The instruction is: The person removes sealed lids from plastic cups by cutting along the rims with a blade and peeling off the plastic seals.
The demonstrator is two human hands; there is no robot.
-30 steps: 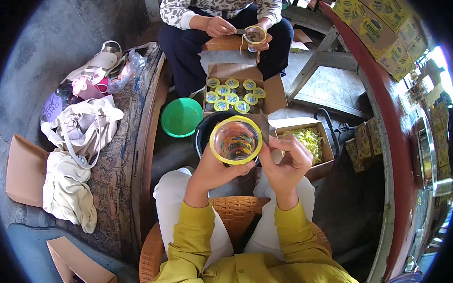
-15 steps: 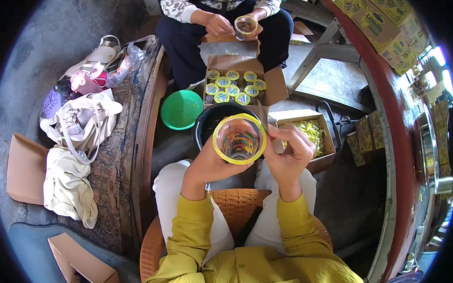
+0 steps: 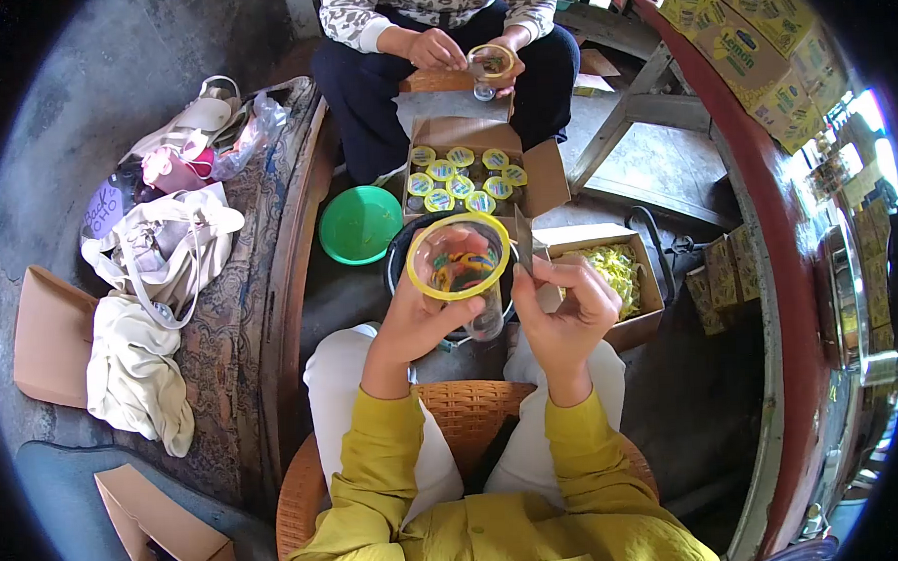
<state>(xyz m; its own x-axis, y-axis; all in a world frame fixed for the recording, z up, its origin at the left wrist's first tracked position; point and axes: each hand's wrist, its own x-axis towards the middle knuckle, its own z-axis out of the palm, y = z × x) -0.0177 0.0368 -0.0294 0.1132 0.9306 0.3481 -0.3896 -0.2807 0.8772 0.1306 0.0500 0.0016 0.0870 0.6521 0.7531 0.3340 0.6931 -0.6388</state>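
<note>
My left hand [image 3: 411, 316] is wrapped around a clear plastic cup [image 3: 474, 301] with a yellow rim and colourful print. The cup is tilted, its open mouth facing up toward me. Just to its right, my right hand [image 3: 568, 301] pinches a thin grey blade [image 3: 523, 240] that points upward, close to the rim but apart from it. Below and behind the cup is a dark bucket [image 3: 397, 267], mostly covered by my hands. Beyond it, a cardboard box [image 3: 544, 173] contains several cups with printed yellow-edged lids [image 3: 461, 186].
A person opposite holds a similar cup [image 3: 489, 63]. A green basin [image 3: 360, 226] is left of the bucket. To the right, a carton [image 3: 637, 330] holds yellow strips [image 3: 617, 275]. Bags [image 3: 166, 241] lie on the patterned bench at left; a wooden frame [image 3: 660, 105] stands at right.
My left hand has tipped the cup and shifted it slightly left, so its side now shows. The blade in my right hand has separated from the rim.
</note>
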